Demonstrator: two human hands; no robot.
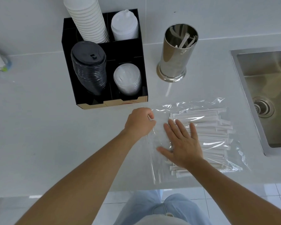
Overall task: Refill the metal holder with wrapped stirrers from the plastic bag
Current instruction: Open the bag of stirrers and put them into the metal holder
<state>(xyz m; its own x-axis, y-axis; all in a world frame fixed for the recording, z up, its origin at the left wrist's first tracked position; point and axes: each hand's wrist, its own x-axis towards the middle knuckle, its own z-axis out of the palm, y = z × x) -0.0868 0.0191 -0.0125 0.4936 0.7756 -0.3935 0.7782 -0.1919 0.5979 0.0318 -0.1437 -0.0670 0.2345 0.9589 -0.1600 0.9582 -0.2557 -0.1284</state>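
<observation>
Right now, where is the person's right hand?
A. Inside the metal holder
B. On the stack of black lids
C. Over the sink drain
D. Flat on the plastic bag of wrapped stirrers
D: the right hand lies spread, palm down, on the clear plastic bag over the wrapped stirrers, while the left hand pinches the bag's edge; the metal holder stands apart behind.

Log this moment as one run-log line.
left hand: pinching bag edge | right hand: flat on plastic bag | stirrers: inside bag | metal holder: upright, few stirrers | refill: not started
</observation>
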